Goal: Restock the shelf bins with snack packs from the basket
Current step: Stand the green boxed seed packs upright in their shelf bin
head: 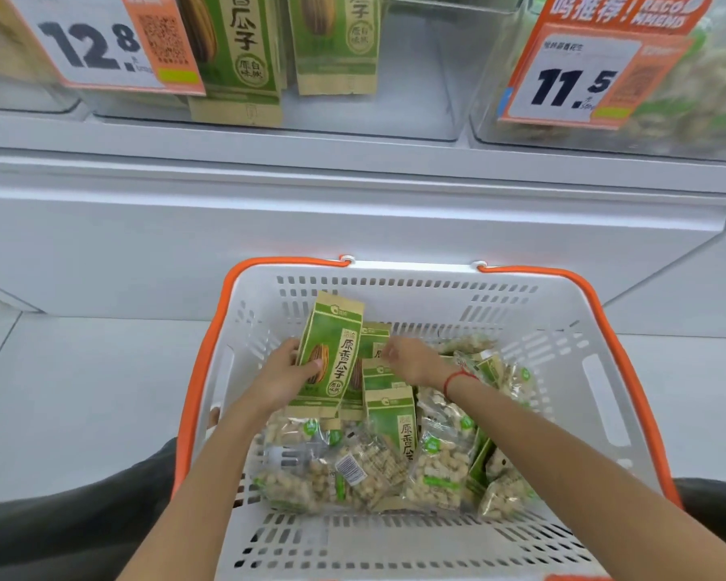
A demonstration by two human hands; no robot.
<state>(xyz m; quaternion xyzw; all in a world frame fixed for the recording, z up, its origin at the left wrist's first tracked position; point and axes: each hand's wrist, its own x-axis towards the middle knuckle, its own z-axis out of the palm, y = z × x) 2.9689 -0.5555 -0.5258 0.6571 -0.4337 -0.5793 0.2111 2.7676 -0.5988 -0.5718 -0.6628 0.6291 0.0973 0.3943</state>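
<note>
A white basket (520, 329) with orange handles sits in front of me, holding several green sunflower-seed packs and clear bags of peanuts (441, 467). My left hand (286, 377) grips one green seed pack (330, 354), tilted up above the pile. My right hand (411, 360) reaches into the basket and pinches the top of another green seed pack (376, 343) behind the first. Above, a clear shelf bin (416, 90) holds upright green seed packs (244, 56) on its left side.
A price tag reading 12.8 (97, 44) hangs at the upper left, one reading 11.5 (579, 81) on the right bin of peanut bags (696, 111). The white shelf front (353, 228) runs between bins and basket. Grey floor lies left.
</note>
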